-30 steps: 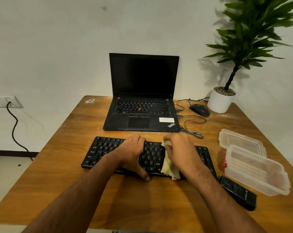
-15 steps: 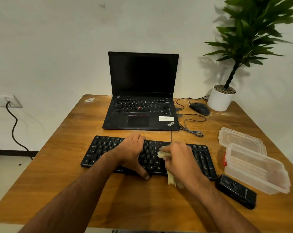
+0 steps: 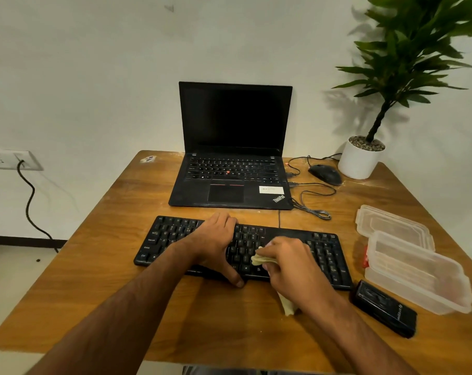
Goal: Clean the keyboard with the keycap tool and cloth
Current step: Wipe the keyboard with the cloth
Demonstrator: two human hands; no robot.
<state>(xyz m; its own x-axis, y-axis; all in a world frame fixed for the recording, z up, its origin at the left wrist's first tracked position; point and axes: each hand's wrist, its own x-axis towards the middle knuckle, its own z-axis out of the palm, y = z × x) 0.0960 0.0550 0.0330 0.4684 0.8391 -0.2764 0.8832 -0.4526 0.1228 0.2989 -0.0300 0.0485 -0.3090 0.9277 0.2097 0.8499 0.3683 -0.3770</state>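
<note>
Keyboard (image 3: 321, 253) sits black and flat on the wooden table (image 3: 99, 280), in front of you, between both your forearms.

Your right hand (image 3: 291, 263) is curled round the pale yellow cloth (image 3: 257, 259), bunched in the fingers and pressed onto the keys right of centre. A loose tail of the cloth hangs out under your wrist onto the table, near the keyboard's front edge.

Your left hand (image 3: 215, 244) lies across the middle of the keyboard: fingers loosely spread over the top rows and far edge, thumb hooked over the near edge. It clamps the board, holds nothing else.

Right of the keyboard: a black boxy device (image 3: 383, 309) near its front corner, then a clear plastic container (image 3: 418, 272) with its lid (image 3: 391, 226) lying just behind.

Further back: open laptop (image 3: 234, 147), screen dark, a mouse (image 3: 325, 174) with looped cable to its right, and a potted plant (image 3: 362, 158) at the far right corner.
</note>
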